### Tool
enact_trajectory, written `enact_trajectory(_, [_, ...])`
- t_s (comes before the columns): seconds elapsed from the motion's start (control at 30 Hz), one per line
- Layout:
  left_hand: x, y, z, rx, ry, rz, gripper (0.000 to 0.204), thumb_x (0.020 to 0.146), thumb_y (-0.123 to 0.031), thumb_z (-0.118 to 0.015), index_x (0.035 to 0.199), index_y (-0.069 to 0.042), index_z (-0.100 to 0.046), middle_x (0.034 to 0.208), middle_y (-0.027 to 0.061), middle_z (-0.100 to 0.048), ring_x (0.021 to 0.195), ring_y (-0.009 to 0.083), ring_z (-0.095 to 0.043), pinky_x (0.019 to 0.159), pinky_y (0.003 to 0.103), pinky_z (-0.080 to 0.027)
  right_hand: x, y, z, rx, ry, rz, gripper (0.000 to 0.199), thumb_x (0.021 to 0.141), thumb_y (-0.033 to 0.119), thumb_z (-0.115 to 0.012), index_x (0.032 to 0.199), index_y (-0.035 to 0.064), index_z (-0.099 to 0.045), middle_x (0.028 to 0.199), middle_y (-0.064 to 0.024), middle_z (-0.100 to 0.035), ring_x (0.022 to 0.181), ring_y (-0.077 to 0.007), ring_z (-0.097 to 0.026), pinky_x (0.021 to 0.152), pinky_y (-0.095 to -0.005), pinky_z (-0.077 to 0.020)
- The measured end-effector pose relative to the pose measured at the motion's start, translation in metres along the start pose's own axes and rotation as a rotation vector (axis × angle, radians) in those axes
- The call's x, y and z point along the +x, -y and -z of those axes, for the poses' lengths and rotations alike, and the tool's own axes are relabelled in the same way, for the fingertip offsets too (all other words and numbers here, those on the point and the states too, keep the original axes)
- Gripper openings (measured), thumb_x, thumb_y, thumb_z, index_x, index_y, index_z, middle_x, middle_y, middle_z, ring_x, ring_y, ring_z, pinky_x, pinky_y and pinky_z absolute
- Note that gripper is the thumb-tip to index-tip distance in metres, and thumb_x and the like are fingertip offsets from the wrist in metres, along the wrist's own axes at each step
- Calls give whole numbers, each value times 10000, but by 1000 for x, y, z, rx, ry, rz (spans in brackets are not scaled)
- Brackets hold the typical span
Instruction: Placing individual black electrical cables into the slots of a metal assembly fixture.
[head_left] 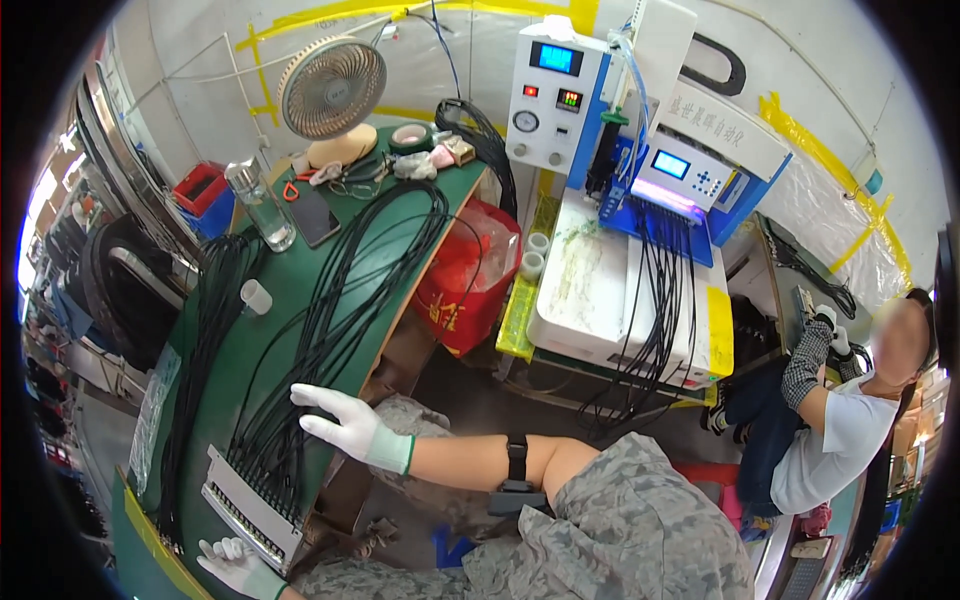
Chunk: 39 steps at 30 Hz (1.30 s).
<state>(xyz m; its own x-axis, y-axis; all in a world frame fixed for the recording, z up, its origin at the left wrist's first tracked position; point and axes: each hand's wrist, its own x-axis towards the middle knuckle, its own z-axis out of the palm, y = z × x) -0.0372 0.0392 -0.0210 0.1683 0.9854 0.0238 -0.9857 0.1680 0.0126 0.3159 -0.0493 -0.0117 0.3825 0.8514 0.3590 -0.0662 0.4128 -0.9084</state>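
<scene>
My left hand (240, 568), in a white glove, is at the lower edge of the view beside a pale metal strip fixture (252, 510). Its fingers are loosely bent and apart, and I see nothing in them. The fixture lies on the green table with a row of small cable ends along it. Black cables (340, 305) run from it in a long loop toward the back of the table. Over the near edge of this bundle hovers my right hand (345, 425), gloved too, fingers stretched out and holding nothing.
Another black cable bundle (205, 350) lies at left, near a white cup (256, 297), bottle (262, 205) and phone (315, 218). A fan (332, 88) stands behind. To the right are a red bag (470, 280) and a machine (665, 180) with hanging cables. A co-worker (840, 410) sits far right.
</scene>
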Motion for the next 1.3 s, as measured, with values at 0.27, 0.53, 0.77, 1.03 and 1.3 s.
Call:
enact_trajectory(0.27, [-3,7,-5,808,-174,-341,259,949,-303,-495,904,-51,-534,718,48,-466,687,198,-471,706,371,-426,-2,5,6,-16,6,-26,505,948,211,-586,1371,-20,-435,1307,-138,-568,1237,-215,-518,1054,-329,-378])
enact_trajectory(0.53, [7,-12,14,598,152,-162,409,1009,-351,-453,1153,-9,-627,810,44,-556,537,130,-353,503,271,-335,1,10,4,49,8,-38,499,959,204,-567,1388,-4,-420,1301,-125,-572,1232,-203,-516,1056,-326,-372])
enact_trajectory(0.77, [8,-12,17,596,157,-151,476,1008,-407,-431,1100,-3,-667,767,55,-561,556,144,-348,514,278,-323,1,11,10,21,-4,-29,510,965,198,-557,1409,5,-395,1304,-121,-567,1244,-201,-501,1070,-332,-354])
enact_trajectory(1.03, [2,-12,12,638,180,-113,529,996,-454,-430,1099,4,-673,769,67,-578,595,163,-373,545,299,-339,-4,20,14,136,-61,-19,504,970,180,-545,1411,-5,-386,1343,-119,-534,1283,-210,-465,1088,-332,-330])
enact_trajectory(1.3, [-8,-5,-11,686,269,-79,548,1000,-469,-402,1125,-3,-663,807,73,-607,607,168,-392,553,302,-356,-5,46,145,-772,-416,199,532,901,208,-625,1353,-19,-461,1393,-200,-455,1321,-306,-418,1090,-389,-331])
